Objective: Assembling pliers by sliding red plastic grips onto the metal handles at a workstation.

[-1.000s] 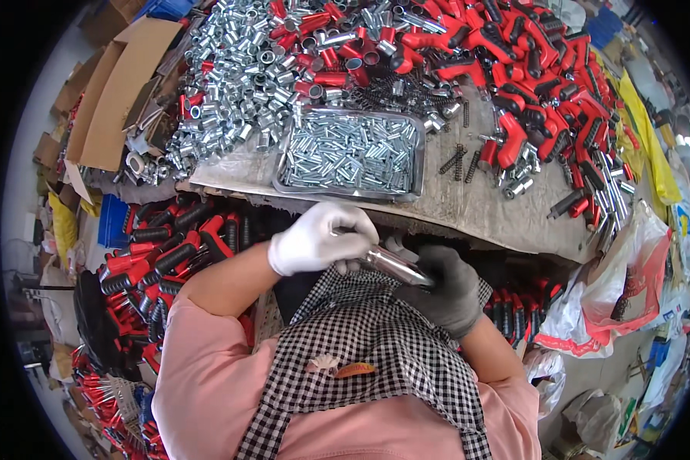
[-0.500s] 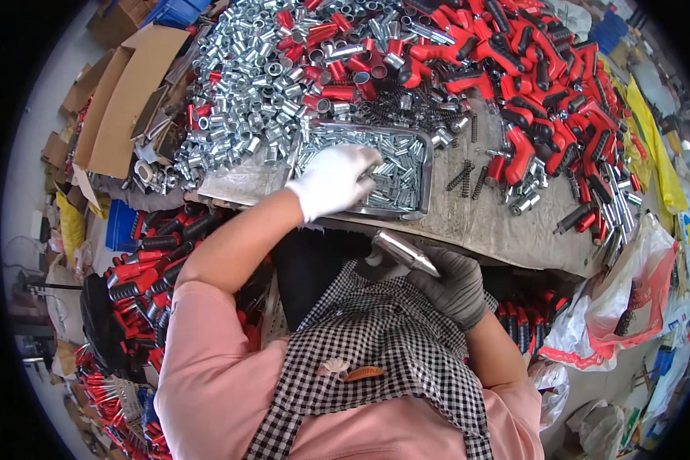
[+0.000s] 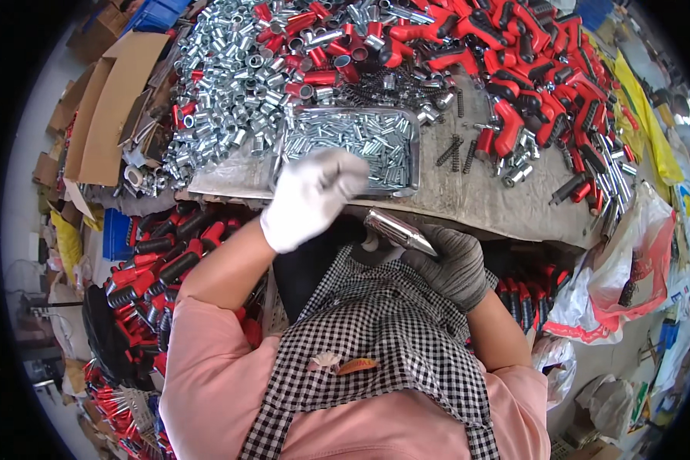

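My left hand [image 3: 312, 198], in a white glove, is raised at the near side of a metal tray [image 3: 416, 165] on the bench. Its fingers are curled together and slightly smeared; whatever they pinch is hidden. Loose small silver pins [image 3: 383, 146] fill the tray. Below the bench edge, above my lap, my right hand [image 3: 454, 268] in a dark grey glove wraps around a shiny silver metal tube-like part [image 3: 400, 231]. One end of the part points up and left, toward the tray; its other end lies within the glove.
Behind the tray are heaps of silver collars [image 3: 234, 92], red sleeves [image 3: 318, 77] and dark springs [image 3: 376, 86]. Red-and-black handles [image 3: 514, 84] pile up at the right. A cardboard box [image 3: 119, 107] stands left, plastic bags [image 3: 629, 284] hang right, and more handles [image 3: 165, 257] lie below the bench.
My left hand has drawn back from over the pins toward me and slightly left, its fingers curling in. My right hand still holds the metal part, nearly in place.
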Action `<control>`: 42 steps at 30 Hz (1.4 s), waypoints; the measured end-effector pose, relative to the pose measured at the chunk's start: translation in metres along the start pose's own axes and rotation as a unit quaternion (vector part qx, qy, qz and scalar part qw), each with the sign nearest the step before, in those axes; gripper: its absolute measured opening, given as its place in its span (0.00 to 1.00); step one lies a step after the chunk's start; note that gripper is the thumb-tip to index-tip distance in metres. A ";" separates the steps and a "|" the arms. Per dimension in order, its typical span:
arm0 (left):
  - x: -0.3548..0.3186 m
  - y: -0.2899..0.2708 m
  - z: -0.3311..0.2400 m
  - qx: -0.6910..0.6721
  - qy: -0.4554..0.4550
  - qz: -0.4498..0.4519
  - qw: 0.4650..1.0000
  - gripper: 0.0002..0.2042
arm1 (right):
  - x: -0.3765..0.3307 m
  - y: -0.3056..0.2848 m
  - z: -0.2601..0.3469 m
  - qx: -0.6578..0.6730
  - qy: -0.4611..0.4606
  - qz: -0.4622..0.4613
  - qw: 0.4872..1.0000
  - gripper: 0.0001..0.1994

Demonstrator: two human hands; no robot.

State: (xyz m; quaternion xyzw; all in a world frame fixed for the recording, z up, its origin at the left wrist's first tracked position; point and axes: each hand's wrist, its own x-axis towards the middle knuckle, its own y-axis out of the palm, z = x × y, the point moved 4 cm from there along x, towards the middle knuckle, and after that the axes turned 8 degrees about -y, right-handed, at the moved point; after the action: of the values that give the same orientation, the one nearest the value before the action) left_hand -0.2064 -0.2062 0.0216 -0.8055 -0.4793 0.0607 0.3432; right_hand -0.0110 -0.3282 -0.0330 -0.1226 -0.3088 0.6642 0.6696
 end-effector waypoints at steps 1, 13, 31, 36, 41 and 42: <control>-0.010 0.004 -0.008 -0.043 0.067 0.013 0.997 0.08 | 0.001 0.003 0.002 0.003 -0.003 0.004 1.000 0.18; -0.045 0.038 -0.019 -0.100 -0.081 0.002 0.992 0.09 | -0.009 0.021 0.029 -0.148 -0.164 -0.013 0.975 0.35; -0.059 0.041 -0.040 0.250 0.188 0.134 0.940 0.09 | -0.014 0.026 0.026 -0.241 -0.231 -0.014 0.943 0.25; -0.031 0.039 -0.006 -0.033 -0.060 0.376 0.924 0.20 | -0.017 0.024 0.036 -0.232 -0.262 -0.034 0.936 0.25; -0.034 0.042 -0.013 -0.061 -0.067 0.371 0.924 0.17 | -0.019 0.022 0.034 -0.238 -0.271 -0.016 0.933 0.27; -0.033 0.041 -0.015 -0.029 -0.076 0.364 0.928 0.17 | -0.019 0.023 0.031 -0.239 -0.274 -0.018 0.931 0.27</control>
State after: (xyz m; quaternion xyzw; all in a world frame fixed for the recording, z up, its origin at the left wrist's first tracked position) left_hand -0.1874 -0.2527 -0.0002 -0.9273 -0.1789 0.2284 0.2365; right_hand -0.0459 -0.3520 -0.0266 -0.0863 -0.6320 0.5668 0.5213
